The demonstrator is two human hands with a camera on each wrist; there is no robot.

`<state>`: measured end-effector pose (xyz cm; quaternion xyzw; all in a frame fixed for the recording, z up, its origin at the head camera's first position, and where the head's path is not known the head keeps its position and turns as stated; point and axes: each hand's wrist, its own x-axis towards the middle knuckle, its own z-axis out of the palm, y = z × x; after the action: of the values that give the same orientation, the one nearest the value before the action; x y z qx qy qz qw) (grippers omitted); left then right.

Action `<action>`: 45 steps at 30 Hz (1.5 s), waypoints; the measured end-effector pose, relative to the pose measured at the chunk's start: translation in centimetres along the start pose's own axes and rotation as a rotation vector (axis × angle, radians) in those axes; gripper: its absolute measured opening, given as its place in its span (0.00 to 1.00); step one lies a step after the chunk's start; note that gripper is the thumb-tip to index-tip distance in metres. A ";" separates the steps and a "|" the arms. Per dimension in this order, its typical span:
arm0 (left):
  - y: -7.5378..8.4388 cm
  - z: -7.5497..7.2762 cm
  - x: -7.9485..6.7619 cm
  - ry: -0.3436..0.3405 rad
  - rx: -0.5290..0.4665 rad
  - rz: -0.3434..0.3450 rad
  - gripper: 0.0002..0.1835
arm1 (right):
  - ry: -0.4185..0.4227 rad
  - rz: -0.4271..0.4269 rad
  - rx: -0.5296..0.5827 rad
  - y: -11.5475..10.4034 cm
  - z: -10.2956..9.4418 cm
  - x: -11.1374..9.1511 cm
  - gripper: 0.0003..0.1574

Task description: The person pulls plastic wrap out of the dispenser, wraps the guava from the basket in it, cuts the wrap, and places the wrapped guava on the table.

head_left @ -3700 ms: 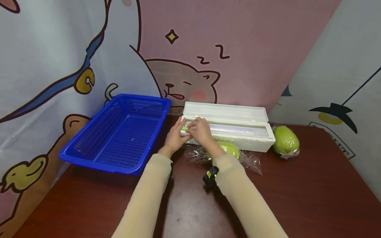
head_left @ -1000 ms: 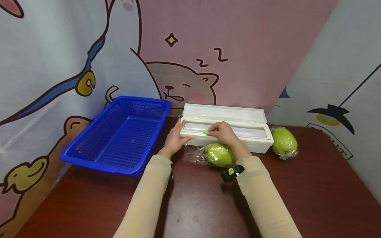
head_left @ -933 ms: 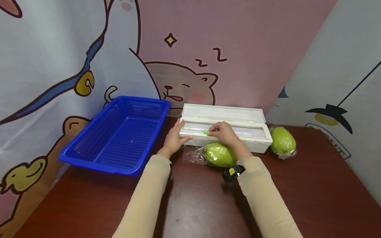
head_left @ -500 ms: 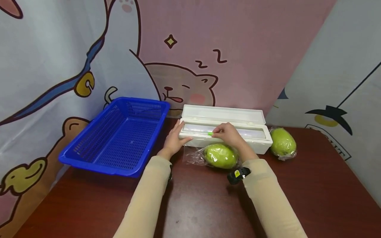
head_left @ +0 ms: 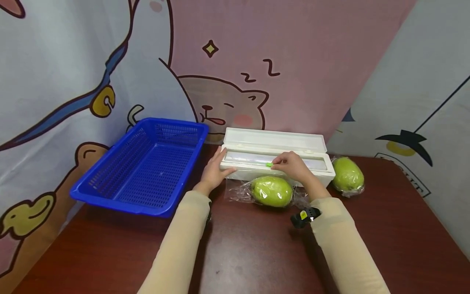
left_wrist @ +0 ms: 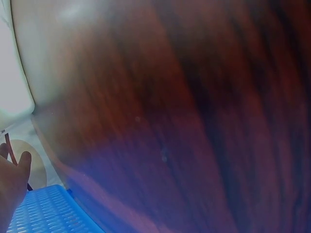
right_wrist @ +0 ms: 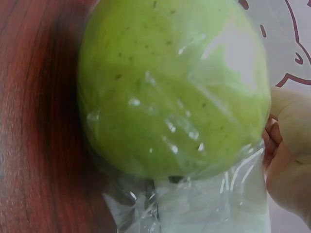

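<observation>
A white cling film dispenser (head_left: 238,174) stands near the back of the table with its lid raised and a roll of film inside. My right hand (head_left: 293,166) pinches the small green slide cutter (head_left: 269,165) on the box's front rim. Against the left end of the box rests my left hand (head_left: 213,171), fingers straight and thumb along the front edge. A green fruit (head_left: 272,192) wrapped in clear film lies just before the box, below my right hand; in the right wrist view this fruit (right_wrist: 170,97) covers part of that hand.
To the left, a blue plastic basket (head_left: 121,209) stands with its mouth up. A second wrapped green fruit (head_left: 348,175) sits by the dispenser's right end. Behind the brown table (head_left: 249,253) hangs a printed cloth (head_left: 301,61).
My right hand has slid the green cutter rightward along the rim, from the box's left end to near its middle. The left hand has stayed at the left end.
</observation>
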<state>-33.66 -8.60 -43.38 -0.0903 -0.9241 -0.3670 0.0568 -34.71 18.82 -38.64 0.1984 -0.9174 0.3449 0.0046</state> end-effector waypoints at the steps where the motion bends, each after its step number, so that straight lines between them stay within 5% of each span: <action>1: 0.0 0.0 0.0 0.001 -0.002 0.002 0.44 | 0.001 -0.003 0.001 0.1 0.0 0.0 0.12; 45: 0.0 -0.1 0.0 -0.003 0.013 -0.024 0.44 | 0.033 -0.004 -0.042 1.9 -1.8 -1.8 0.12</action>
<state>-33.66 -8.71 -43.30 -0.0795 -0.9275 -0.3615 0.0518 -33.98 21.91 -38.72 0.1944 -0.9239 0.3286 0.0243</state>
